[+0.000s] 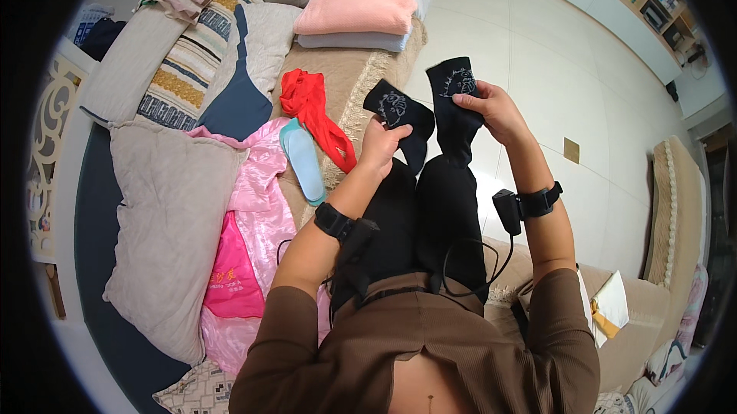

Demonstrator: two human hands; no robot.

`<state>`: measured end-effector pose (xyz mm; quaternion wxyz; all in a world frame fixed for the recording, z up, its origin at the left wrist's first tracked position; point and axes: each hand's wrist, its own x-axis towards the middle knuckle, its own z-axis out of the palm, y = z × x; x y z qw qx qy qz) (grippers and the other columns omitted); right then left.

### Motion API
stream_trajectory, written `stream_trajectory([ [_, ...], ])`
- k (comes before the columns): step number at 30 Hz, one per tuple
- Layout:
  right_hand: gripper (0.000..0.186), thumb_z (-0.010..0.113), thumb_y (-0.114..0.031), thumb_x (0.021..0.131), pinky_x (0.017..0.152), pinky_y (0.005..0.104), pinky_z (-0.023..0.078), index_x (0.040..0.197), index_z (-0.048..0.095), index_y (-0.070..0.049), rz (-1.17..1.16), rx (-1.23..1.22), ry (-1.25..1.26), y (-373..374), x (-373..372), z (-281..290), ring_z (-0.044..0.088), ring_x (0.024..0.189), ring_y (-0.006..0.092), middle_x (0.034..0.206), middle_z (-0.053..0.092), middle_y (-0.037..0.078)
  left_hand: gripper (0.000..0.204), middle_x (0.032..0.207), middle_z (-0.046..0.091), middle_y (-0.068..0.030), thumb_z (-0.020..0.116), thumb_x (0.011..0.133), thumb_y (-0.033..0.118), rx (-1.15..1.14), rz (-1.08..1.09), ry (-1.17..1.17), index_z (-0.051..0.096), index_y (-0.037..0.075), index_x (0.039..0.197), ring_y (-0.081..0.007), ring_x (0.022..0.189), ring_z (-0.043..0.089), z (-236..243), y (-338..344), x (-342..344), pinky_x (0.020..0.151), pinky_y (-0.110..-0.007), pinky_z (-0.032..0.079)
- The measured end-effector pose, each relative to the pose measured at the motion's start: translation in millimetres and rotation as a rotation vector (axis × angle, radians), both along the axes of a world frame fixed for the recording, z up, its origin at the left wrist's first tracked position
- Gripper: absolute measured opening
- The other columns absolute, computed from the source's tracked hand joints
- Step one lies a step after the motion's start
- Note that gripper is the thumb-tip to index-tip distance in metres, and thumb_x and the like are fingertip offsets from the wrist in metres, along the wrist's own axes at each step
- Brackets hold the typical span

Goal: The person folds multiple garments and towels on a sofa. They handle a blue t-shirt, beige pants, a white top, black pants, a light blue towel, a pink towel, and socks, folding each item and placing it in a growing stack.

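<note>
Two black socks with pale line drawings near their cuffs hang over my knees, one in each hand. My left hand [382,143] grips the left black sock [398,110], which tilts with its foot part drooping down to the right. In my right hand [496,112], the right black sock [454,118] is pinched below the cuff, thumb on top, and hangs nearly straight. The socks are apart at the top and come close together lower down. Fingers behind the fabric are hidden on both hands.
Left of my legs on the sofa lie light blue insoles [304,162], a red cloth [315,118], pink satin fabric [261,176] and a grey cushion [165,230]. Folded pink and bluish textiles [357,11] are stacked farther off. Pale floor tiles [553,91] stretch away right. Cables hang by my forearms.
</note>
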<state>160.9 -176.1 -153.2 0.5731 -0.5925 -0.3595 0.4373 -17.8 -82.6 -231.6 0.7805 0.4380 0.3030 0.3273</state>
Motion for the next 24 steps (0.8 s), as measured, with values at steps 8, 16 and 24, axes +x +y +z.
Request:
stream_trajectory([
  [8, 0.018, 0.059, -0.015, 0.080, 0.056, 0.0230, 0.041, 0.082, 0.056, 0.002, -0.095, 0.102, -0.473, -20, -20, 14, 0.051, 0.060, 0.0076, 0.068, 0.059, 0.003, 0.022, 0.094, 0.058, -0.0034, 0.055, 0.083, 0.012, 0.003, -0.009, -0.013, 0.050, 0.004, 0.103, -0.0142, 0.084, 0.057, 15, -17, 11, 0.073, -0.028, 0.047],
  [16, 0.025, 0.051, -0.022, 0.087, 0.064, 0.0218, 0.044, 0.098, 0.058, 0.000, 0.267, 0.085, -0.051, -7, -24, -2, 0.051, 0.071, 0.0051, 0.080, 0.059, 0.001, 0.028, 0.105, 0.055, -0.0067, 0.039, 0.090, 0.019, -0.138, -0.207, -0.128, 0.048, 0.001, 0.111, -0.0177, 0.096, 0.054, 33, -30, 9, 0.084, -0.031, 0.043],
  [24, 0.024, 0.057, -0.019, 0.083, 0.061, 0.0233, 0.043, 0.098, 0.056, 0.000, 0.172, 0.090, -0.195, -5, -15, -37, 0.051, 0.067, 0.0081, 0.075, 0.058, 0.003, 0.038, 0.095, 0.058, -0.0050, 0.043, 0.090, 0.035, -0.082, -0.143, -0.060, 0.051, 0.000, 0.105, -0.0121, 0.085, 0.056, 38, -34, 11, 0.074, -0.023, 0.044],
])
